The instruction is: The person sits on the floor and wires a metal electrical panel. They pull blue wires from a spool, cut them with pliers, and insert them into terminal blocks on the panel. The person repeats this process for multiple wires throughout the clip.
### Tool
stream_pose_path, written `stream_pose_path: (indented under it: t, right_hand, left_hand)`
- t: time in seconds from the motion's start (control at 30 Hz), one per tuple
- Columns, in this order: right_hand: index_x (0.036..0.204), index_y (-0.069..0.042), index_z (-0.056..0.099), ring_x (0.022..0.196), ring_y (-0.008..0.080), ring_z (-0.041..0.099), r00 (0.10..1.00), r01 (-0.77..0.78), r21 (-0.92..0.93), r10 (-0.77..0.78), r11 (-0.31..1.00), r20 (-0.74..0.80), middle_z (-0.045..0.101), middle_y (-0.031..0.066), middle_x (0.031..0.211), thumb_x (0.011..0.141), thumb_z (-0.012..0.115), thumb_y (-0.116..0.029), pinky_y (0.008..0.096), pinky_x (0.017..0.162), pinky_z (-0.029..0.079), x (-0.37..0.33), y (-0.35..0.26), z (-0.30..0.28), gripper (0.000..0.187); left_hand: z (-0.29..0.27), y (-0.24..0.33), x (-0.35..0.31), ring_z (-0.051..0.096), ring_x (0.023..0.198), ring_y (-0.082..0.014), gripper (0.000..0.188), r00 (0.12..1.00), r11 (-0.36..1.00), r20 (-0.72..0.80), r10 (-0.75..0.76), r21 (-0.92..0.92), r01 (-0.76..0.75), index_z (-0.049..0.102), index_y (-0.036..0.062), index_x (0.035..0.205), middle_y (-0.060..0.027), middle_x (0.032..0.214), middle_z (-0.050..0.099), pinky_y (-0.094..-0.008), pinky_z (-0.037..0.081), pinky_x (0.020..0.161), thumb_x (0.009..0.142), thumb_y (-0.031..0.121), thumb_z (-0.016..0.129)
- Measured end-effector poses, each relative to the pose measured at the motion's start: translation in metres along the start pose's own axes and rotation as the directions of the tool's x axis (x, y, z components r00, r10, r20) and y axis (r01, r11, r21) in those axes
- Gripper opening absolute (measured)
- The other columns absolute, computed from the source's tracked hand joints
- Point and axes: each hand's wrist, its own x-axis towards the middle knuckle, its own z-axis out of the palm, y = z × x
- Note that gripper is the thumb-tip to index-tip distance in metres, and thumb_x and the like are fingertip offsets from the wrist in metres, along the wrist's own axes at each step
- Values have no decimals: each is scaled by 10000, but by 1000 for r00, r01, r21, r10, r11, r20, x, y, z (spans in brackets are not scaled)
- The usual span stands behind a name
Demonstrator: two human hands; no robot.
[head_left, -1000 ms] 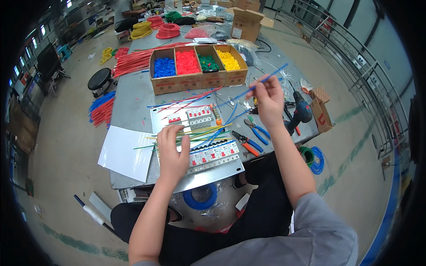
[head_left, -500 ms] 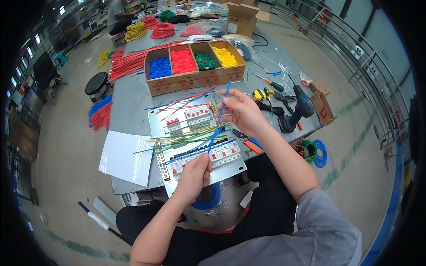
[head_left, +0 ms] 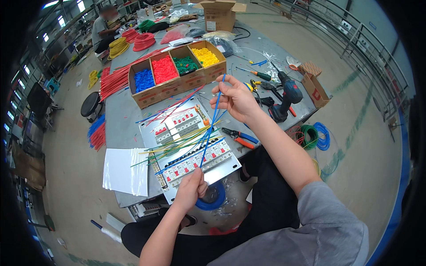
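Note:
My left hand (head_left: 191,188) is closed in a pinch on the lower end of a blue wire (head_left: 208,139), just over the front edge of a metal mounting plate (head_left: 234,166). Higher up and to the right, the fingers of my right hand (head_left: 238,99) pinch the same wire near its top. It runs nearly straight and slanted between both hands. Below it, the plate carries a front row of circuit breakers (head_left: 195,165) with red switches and a rear group of breakers (head_left: 183,119). Loose green and yellow wires (head_left: 177,146) lie across the plate's middle.
Behind the plate stands a divided cardboard box (head_left: 177,85) of blue, red, green and yellow small parts. Pliers (head_left: 239,137), a cordless drill (head_left: 287,97) and a screwdriver (head_left: 255,73) lie to the right. White sheets (head_left: 125,173) lie left. Another person (head_left: 104,33) sits far left.
My hands have moved farther apart along the blue wire: the left has come down toward the plate's front edge, the right has risen. The whole view has shifted slightly.

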Motion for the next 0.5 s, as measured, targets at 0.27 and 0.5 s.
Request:
stream_pose_path:
  t: [0.27,0.5]
  right_hand:
    - [1289,-33,484,806,271,767,993,118,-159,-117,980,11,688,150,1050,1067,581,-131,365,686,662,0,-5,-3,262]
    - [1375,-7,448,909,304,763,994,-26,-62,19,998,-107,673,176,1140,1044,599,-95,384,770,663,16,-15,-24,374]
  left_hand:
    - [2,0,15,214,501,-93,523,986,987,-51,-161,-21,160,360,152,744,51,579,241,-283,183,485,1123,505,429]
    - [-2,-26,16,194,568,-110,520,994,996,63,87,9,-88,348,145,732,44,602,237,-308,197,546,1133,470,411]
